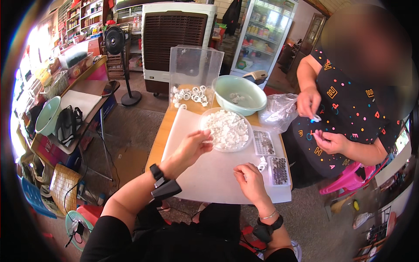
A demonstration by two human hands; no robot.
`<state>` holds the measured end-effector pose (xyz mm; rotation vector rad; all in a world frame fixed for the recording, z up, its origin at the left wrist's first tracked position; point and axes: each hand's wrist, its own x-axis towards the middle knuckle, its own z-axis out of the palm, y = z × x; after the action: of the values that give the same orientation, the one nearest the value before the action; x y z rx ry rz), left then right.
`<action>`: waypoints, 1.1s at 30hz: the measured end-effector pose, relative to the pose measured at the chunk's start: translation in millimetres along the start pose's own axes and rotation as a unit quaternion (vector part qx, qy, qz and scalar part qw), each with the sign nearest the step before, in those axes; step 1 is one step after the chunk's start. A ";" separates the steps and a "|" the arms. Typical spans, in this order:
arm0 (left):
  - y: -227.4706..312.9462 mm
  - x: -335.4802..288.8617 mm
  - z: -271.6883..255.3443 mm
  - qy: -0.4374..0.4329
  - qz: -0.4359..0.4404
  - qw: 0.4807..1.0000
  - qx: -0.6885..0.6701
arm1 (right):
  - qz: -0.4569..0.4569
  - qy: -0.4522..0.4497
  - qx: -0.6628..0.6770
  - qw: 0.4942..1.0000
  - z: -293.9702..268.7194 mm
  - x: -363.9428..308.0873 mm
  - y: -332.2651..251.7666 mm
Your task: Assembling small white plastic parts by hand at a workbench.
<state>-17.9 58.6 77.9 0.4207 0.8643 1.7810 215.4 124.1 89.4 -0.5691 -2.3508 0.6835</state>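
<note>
Black shirt (187,242): filled the lower edge, with the forearms reaching out from it over the white sheet (209,179) on the table.
Clock centre: the round bowl (231,150) heaped with small white pieces (227,127), twelve pointing away from the wearer.
Left hand (194,145): lay at eight o'clock, its fingers loosely curled at the bowl's near-left rim, fingertips just beside the white pieces; whether it pinched one could not be told.
Right hand (249,180): lay at five o'clock, well apart from the heap, thumb and fingers drawn close together over the sheet; whether anything sat between them could not be told.
Loose white fitting (262,164): rested just beside the right hand, at that hand's one o'clock.
Trays: the upper tray (263,143) of small clear and grey parts stood at three to four o'clock, the lower tray (279,171) of dark parts at four.
Farther round: a clear box (194,65) with white ring-shaped parts (192,96) stood at eleven, a pale green basin (240,105) near twelve to one, a plastic bag (278,111) at two.
Co-worker (345,111): stood beyond the bag, a small white part (316,118) in the fingers of one hand.
</note>
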 end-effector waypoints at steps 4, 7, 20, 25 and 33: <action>-24.2 -14.9 -54.9 0.025 -0.050 0.998 -0.006 | -0.057 -0.088 -0.074 0.992 9.8 29.8 -6.3; -28.7 -17.4 -63.5 -0.014 -0.088 0.996 -0.022 | -0.093 -0.144 -0.129 0.977 17.8 58.4 -27.0; -39.8 -20.9 -74.2 -0.045 -0.078 0.991 -0.100 | -0.116 -0.137 -0.234 0.956 161.3 255.5 -22.2; -29.2 -22.1 -69.3 -0.042 -0.100 0.990 -0.084 | -0.108 -0.113 -0.249 0.956 227.2 301.3 35.0; -39.1 -19.2 -73.4 -0.065 -0.105 0.989 -0.086 | -0.047 -0.088 -0.279 0.955 232.2 307.8 42.1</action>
<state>-32.3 21.9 2.2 0.3177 0.6337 1.5999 -149.2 247.9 42.5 -0.6467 -2.7277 0.0092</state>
